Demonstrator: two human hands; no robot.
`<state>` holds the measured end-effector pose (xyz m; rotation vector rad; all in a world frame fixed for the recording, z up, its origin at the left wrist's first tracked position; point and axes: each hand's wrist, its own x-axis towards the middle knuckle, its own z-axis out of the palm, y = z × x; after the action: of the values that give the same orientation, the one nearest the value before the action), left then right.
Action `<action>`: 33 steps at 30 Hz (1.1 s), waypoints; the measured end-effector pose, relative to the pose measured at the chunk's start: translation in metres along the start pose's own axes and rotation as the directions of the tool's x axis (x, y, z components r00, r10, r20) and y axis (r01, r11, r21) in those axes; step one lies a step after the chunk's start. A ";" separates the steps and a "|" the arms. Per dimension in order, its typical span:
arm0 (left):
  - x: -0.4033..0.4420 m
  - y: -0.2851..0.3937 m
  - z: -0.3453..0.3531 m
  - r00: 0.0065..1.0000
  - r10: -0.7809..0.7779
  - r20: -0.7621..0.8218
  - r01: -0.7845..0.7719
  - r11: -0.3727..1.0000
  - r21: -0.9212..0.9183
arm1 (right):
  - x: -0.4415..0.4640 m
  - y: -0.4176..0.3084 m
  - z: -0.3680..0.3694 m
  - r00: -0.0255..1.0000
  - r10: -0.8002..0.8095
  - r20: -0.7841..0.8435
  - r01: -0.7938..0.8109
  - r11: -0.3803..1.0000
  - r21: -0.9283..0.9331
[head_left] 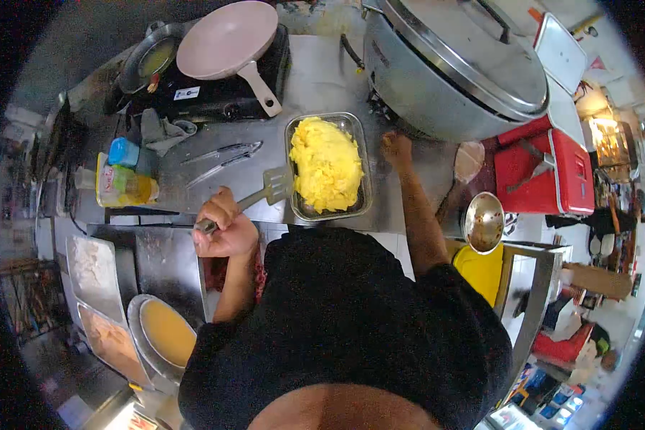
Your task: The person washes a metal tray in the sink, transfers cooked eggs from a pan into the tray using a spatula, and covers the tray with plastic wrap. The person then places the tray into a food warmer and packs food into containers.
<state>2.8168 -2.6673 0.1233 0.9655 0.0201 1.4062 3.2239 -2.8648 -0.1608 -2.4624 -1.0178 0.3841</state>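
My left hand (226, 223) is closed round the handle of a metal slotted spatula (251, 199). The spatula's blade reaches the left rim of a rectangular clear-looking tray (366, 193). A large heap of yellow scrambled egg (327, 165) fills the tray's middle. To the right of the tray, my right hand (396, 149) is closed near the base of a big lidded metal pot (423, 86). Whether that hand holds anything is hidden. Metal tongs (226, 161) lie on the steel counter (254, 132) left of the tray.
A pale pink frying pan (226, 39) sits on a black stove (215, 107), with a dark pan (150, 61) beside it. A grey cloth (165, 131) and a yellow-labelled container (125, 185) lie left. At right are a metal bowl (484, 223) and a red box (541, 175).
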 end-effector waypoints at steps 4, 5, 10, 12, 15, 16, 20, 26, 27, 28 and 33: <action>-0.010 0.003 -0.012 1.000 -0.002 -0.027 0.003 0.999 0.046 | -0.083 -0.167 -0.116 0.997 0.077 0.015 -0.068 0.758 0.649; -0.013 0.003 -0.009 0.998 -0.005 -0.070 0.009 0.998 0.058 | -0.091 -0.179 -0.128 0.993 0.042 -0.111 0.029 0.820 0.572; -0.019 -0.002 0.035 0.984 0.098 -0.150 -0.083 0.991 0.104 | -0.127 -0.199 -0.149 0.961 0.014 0.275 -0.149 0.865 0.479; -0.042 -0.014 0.049 0.997 0.019 -0.076 -0.015 0.998 0.062 | -0.144 -0.229 -0.132 0.719 -0.523 0.457 -0.161 0.514 0.843; -0.072 -0.047 0.067 0.970 0.132 0.204 -0.184 0.947 0.264 | -0.169 -0.305 -0.118 0.695 -0.454 0.558 -0.523 0.214 0.825; -0.068 -0.049 0.051 0.866 0.001 0.499 -0.176 0.936 0.305 | -0.174 -0.319 -0.118 0.749 -0.496 0.439 -0.462 0.083 0.883; -0.072 -0.059 0.044 0.591 -0.163 0.790 -0.283 0.875 0.392 | -0.161 -0.288 -0.108 0.709 -0.429 0.560 -0.616 0.009 0.788; -0.057 -0.049 -0.008 0.879 -0.151 0.453 -0.283 0.600 0.749 | -0.167 -0.246 -0.158 0.778 -0.146 0.611 -0.112 0.925 0.364; -0.054 -0.053 -0.017 0.937 -0.203 0.283 -0.149 0.499 0.853 | -0.169 -0.235 -0.166 0.828 -0.159 0.537 0.044 0.974 0.221; -0.053 -0.057 -0.029 0.967 -0.234 0.097 0.001 0.384 0.923 | -0.179 -0.228 -0.180 0.866 -0.159 0.474 0.132 0.987 0.090; -0.093 -0.092 -0.106 0.615 -0.753 -0.236 0.658 0.324 0.680 | -0.206 -0.223 -0.198 0.892 -0.092 0.442 0.274 0.889 -0.367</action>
<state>2.8123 -2.6730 -0.0448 1.4470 0.8940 0.4296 3.0304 -2.9308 0.1385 -2.6809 -1.6583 0.7095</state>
